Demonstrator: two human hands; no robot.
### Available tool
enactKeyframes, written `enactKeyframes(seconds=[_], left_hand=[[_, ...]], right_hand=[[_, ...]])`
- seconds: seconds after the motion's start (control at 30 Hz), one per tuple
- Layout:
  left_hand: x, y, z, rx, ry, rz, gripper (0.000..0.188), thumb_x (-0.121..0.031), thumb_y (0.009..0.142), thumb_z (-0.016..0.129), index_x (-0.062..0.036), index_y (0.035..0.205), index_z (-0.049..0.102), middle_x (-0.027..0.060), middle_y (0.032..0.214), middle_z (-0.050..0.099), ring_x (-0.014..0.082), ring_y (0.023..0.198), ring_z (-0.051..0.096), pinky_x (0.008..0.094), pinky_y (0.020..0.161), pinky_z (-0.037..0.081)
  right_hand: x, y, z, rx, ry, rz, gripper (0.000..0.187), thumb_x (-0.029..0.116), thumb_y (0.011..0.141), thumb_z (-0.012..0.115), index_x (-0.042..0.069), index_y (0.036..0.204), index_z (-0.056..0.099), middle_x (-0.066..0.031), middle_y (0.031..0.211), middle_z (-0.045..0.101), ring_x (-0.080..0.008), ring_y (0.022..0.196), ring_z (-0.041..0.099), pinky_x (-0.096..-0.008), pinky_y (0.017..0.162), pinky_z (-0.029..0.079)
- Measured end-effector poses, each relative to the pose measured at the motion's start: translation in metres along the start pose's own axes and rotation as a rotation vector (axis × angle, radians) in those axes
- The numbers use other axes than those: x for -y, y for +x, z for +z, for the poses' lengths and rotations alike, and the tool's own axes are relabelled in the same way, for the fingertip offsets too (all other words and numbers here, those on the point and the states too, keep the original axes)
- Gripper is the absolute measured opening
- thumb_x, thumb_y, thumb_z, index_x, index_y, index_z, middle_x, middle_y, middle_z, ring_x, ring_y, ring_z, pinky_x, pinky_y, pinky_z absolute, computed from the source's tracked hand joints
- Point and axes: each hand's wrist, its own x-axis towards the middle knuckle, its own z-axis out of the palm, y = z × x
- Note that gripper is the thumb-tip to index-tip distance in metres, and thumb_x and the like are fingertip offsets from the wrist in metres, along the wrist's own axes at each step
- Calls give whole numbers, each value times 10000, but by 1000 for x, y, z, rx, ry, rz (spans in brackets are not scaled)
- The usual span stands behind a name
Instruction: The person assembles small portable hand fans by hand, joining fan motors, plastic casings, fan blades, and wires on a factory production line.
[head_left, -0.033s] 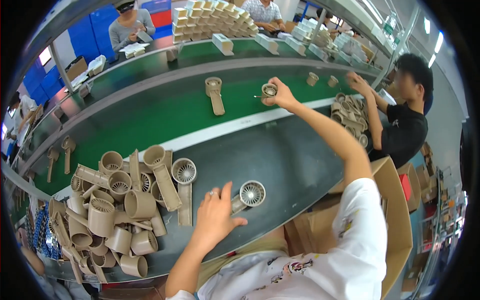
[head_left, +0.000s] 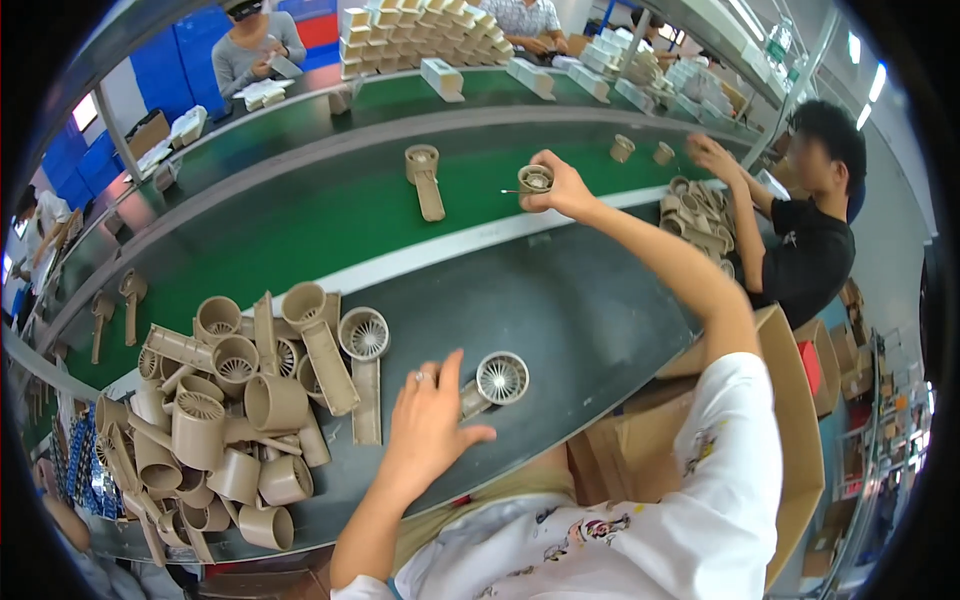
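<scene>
Over the green conveyor, my right hand [head_left: 560,188] grips a small beige round fan part [head_left: 536,179] by its side; a thin pale strand sticks out from its left. My left hand [head_left: 430,415] hovers low above the dark worktop, fingers apart and nothing in its grasp. Right beside it lies a beige handheld-fan housing [head_left: 502,379], its round slatted grille facing up and its handle partly hidden by my thumb and fingers. Another beige fan housing [head_left: 366,335] rests left of that hand, at the edge of a heap.
A heap of beige fan housings [head_left: 200,430] covers the worktop's left side. On the green belt [head_left: 300,220] lie a handled housing [head_left: 427,185] and small round parts [head_left: 622,149]. At right, a co-worker [head_left: 815,220] sits by more beige pieces [head_left: 697,215]. A cardboard box [head_left: 795,420] stands by my right side.
The whole view has shifted very slightly. My right hand still grips the round fan part, and my left hand stays open beside the housing.
</scene>
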Motion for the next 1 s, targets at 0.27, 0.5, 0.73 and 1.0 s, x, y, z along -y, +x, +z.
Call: enactKeyframes(seconds=[0.27, 0.5, 0.73, 1.0], left_hand=[[-27, 5, -5, -397, -441, 347, 567, -158, 689, 831, 12, 1164, 572, 205, 1113, 599, 360, 985, 601, 391, 831, 500], [-47, -1, 20, -211, -461, 445, 197, -121, 884, 635, 19, 1016, 593, 177, 1005, 607, 361, 814, 624, 411, 684, 504], [-44, -4, 8, -21, -726, 248, 93, -37, 888, 609, 27, 852, 667, 173, 1068, 660, 275, 830, 656, 339, 702, 506], [-22, 4, -7, 247, -1329, 24, 207, -39, 903, 598, 82, 753, 672, 262, 1187, 622, 278, 1071, 635, 372, 946, 502]], right_hand=[[150, -202, 7, 249, -90, -101, 667, 110, 676, 830, 37, 1276, 548, -88, 1104, 626, -171, 1006, 607, -311, 902, 483], [151, -247, 31, 193, -103, -190, 680, 101, 681, 842, 38, 1260, 492, -100, 1128, 563, -228, 1026, 589, -337, 875, 484], [149, -247, 30, 341, 145, -171, 640, -4, 728, 745, 32, 1295, 450, -123, 1188, 531, -251, 1105, 558, -354, 931, 456], [146, -240, 28, 194, 30, -313, 653, 124, 622, 882, 32, 1182, 558, -116, 1126, 556, -236, 1037, 557, -337, 866, 459]])
